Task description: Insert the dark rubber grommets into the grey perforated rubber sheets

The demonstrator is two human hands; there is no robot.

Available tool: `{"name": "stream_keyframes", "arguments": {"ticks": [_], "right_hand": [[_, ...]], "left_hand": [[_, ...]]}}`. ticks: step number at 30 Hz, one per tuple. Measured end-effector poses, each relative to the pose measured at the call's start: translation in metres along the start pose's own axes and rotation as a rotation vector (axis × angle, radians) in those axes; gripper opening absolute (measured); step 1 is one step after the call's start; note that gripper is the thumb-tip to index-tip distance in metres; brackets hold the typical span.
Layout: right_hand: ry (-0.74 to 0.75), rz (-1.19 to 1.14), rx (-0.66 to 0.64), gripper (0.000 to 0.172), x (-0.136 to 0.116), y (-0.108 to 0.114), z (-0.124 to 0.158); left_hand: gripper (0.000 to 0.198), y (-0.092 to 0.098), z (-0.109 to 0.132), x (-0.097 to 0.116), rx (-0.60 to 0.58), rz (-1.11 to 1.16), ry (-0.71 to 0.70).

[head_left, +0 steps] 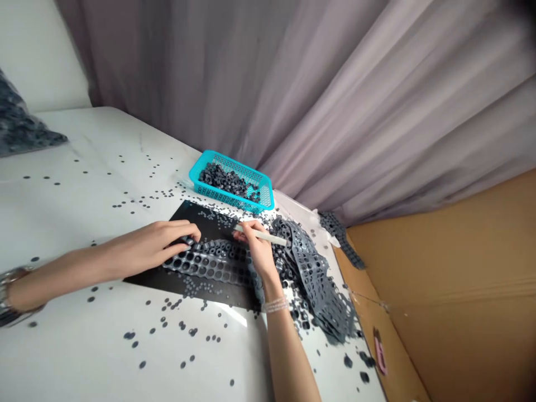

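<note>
A grey rubber sheet [209,265] full of round holes lies on a black mat [196,223] on the white table [84,184]. My left hand [157,243] lies flat on the sheet's left end, fingers stretched out and pressing it down. My right hand [257,251] is closed round a thin white stick [268,237], which it holds like a pen with its tip on the far edge of the sheet. Small dark rubber rings [201,287] lie loose on the mat and around it.
A turquoise basket [196,174] holding dark rings stands behind the mat. A heap of punched grey sheets [318,279] lies to the right. Cardboard [439,290] stands beyond the table's right edge, a grey curtain [293,84] hangs behind, and a dark bag [20,123] sits far left.
</note>
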State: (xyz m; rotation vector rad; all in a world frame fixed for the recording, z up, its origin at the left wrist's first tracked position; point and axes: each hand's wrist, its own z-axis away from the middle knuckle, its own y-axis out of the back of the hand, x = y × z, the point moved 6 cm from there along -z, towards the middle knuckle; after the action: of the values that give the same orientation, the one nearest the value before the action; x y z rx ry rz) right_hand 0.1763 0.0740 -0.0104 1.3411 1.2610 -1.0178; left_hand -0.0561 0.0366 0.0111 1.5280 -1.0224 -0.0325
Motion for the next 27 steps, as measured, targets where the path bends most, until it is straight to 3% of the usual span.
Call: {"name": "stream_keyframes", "arguments": {"ticks": [2, 5, 7, 9, 13, 18, 22, 27], "right_hand": [[0.025, 0.066, 0.078, 0.029, -0.006, 0.003, 0.009], [0.046, 0.117, 0.304, 0.032, -0.009, 0.015, 0.024], [-0.022, 0.055, 0.366, 0.034, -0.002, 0.019, 0.032], [-0.095, 0.007, 0.341, 0.035, 0.005, 0.018, 0.037], [-0.146, 0.030, 0.270, 0.035, 0.011, 0.013, 0.043], [-0.141, 0.043, 0.329, 0.034, 0.015, 0.009, 0.047], [-0.134, 0.061, 0.453, 0.033, 0.022, 0.007, 0.052], [-0.158, 0.077, 0.490, 0.032, 0.025, 0.007, 0.055]], "left_hand": [[0.026, -0.007, -0.002, -0.020, -0.069, 0.031, 0.060], [0.032, -0.008, -0.005, -0.035, 0.004, -0.123, 0.121], [0.032, -0.006, -0.013, -0.030, 0.079, -0.258, 0.107], [0.029, -0.009, -0.026, -0.015, 0.089, -0.281, 0.053], [0.025, -0.033, -0.052, 0.010, -0.041, -0.150, -0.029], [0.022, -0.062, -0.064, 0.001, -0.242, -0.112, 0.040], [0.016, -0.063, -0.066, -0.002, -0.398, -0.066, 0.082], [0.029, -0.059, -0.070, 0.000, -0.519, 0.113, 0.181]]}}
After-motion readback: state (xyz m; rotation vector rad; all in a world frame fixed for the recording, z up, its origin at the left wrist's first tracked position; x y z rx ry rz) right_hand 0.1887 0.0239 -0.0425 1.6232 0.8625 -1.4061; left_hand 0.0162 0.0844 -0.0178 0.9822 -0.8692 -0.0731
